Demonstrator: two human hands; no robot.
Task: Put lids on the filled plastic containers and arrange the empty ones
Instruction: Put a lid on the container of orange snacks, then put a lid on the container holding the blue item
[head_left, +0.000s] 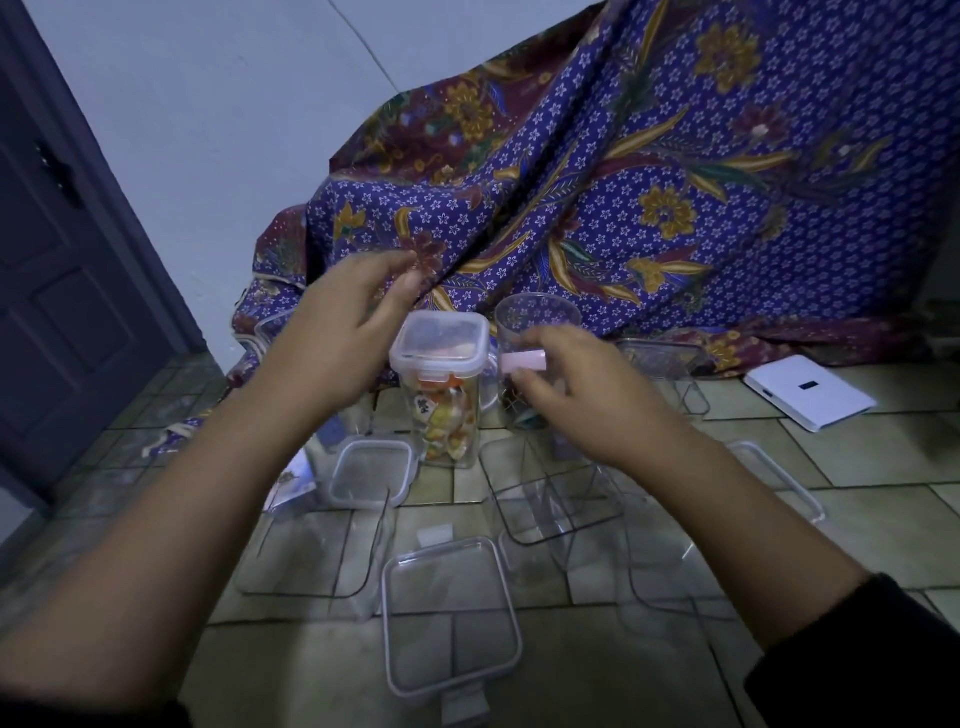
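Note:
A tall clear container (451, 415) full of colourful wrapped sweets stands on the tiled floor with a clear lid (439, 343) resting on top. My left hand (337, 332) hovers just left of that lid with its fingers spread and nothing in it. My right hand (571, 389) is on the lid's right side, fingertips pinching its pale side latch (523, 359). Behind my right hand stands a round clear container (537, 317) with no lid. Two loose lids lie nearer me, one (371, 470) front left of the sweets container and one (449, 613) closest.
Empty clear containers stand around: front left (311, 551), centre (550, 493), front right (660, 566), back right (667, 371). Another lid (779, 475) lies at right. A white box (810, 392) sits far right. Patterned cloth (649, 182) drapes behind; a dark door (62, 260) stands left.

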